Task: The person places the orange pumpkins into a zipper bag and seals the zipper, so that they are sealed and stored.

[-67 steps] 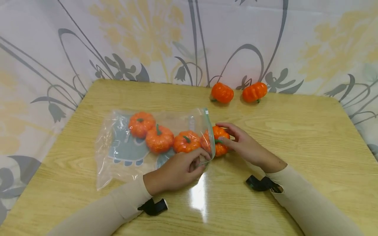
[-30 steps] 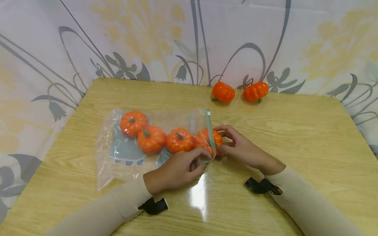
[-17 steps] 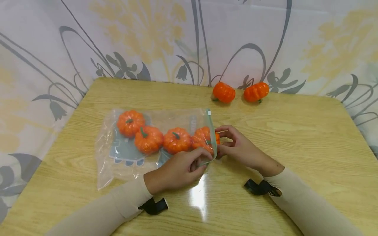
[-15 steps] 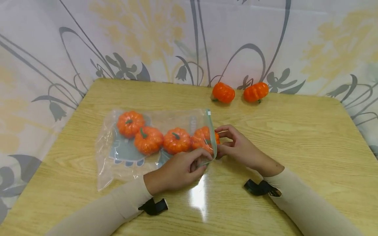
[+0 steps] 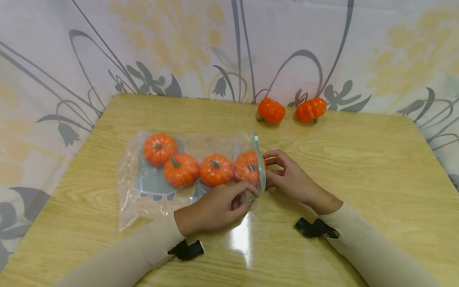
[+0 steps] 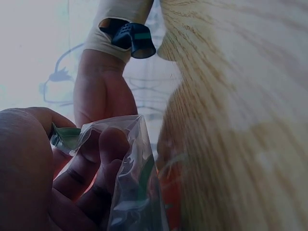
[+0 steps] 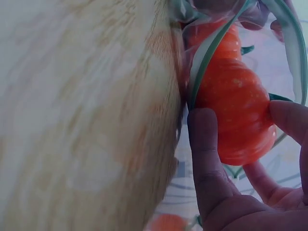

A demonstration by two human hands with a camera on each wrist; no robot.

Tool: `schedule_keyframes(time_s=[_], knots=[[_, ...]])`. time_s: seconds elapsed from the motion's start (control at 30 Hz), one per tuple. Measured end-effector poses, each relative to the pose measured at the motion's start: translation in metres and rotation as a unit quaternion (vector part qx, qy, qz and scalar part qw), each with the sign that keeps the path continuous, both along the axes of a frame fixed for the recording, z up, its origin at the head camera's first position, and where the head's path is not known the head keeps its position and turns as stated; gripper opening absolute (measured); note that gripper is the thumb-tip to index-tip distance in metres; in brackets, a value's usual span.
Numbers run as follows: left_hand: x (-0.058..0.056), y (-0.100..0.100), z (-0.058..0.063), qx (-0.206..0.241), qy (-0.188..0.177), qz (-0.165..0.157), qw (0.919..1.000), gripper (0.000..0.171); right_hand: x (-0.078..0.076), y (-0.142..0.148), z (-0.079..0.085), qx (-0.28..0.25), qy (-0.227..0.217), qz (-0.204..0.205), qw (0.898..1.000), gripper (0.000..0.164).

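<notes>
A clear zip-top plastic bag [image 5: 129,215] with a green zip edge lies on its side, its mouth facing right. My left hand [image 5: 216,209] pinches the near edge of the mouth; the left wrist view shows the clear film [image 6: 139,192] between thumb and fingers. Inside the bag sits a row of small orange pumpkins [image 5: 181,170] with green stems. My right hand [image 5: 297,181] holds the rightmost pumpkin [image 7: 236,110] at the mouth, fingers and thumb around its right end. Most of that pumpkin is inside the bag; its right end shows just past the green edge.
Two more orange pumpkins, one on the left [image 5: 271,111] and one on the right [image 5: 311,110], lie on their sides at the back of the wooden table [image 5: 358,159]. A flower-printed cloth [image 5: 201,48] hangs behind and at both sides.
My right hand has moved left, pushing its pumpkin into the bag's mouth; the other bagged pumpkins shifted left. Lately the green edge slid slightly right over it. My left hand keeps its place.
</notes>
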State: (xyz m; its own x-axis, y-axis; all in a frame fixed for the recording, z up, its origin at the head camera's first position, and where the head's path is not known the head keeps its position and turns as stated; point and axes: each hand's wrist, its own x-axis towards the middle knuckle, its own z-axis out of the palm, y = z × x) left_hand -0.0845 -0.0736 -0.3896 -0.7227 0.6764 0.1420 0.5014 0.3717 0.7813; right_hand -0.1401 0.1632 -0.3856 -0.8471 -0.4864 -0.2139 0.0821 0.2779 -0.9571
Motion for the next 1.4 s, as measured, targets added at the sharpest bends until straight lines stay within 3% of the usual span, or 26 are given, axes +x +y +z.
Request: schedule_keyframes(time_s=[0.47, 1.07, 1.4], knots=[[-0.0008, -0.0001, -0.001, 0.002, 0.005, 0.002, 1.0, 0.02, -0.0003, 0.0016, 0.0004, 0.002, 0.004, 0.023, 1.0, 0.051], [-0.0022, -0.0011, -0.0024, 0.003, 0.01, -0.007, 0.9999, 0.018, -0.0011, 0.0008, -0.0002, 0.043, 0.058, 0.042, 0.997, 0.044], [-0.004, -0.0009, -0.0016, -0.002, 0.005, -0.012, 0.9999, 0.018, -0.0024, 0.0008, 0.0005, 0.048, 0.053, 0.031, 0.997, 0.039]])
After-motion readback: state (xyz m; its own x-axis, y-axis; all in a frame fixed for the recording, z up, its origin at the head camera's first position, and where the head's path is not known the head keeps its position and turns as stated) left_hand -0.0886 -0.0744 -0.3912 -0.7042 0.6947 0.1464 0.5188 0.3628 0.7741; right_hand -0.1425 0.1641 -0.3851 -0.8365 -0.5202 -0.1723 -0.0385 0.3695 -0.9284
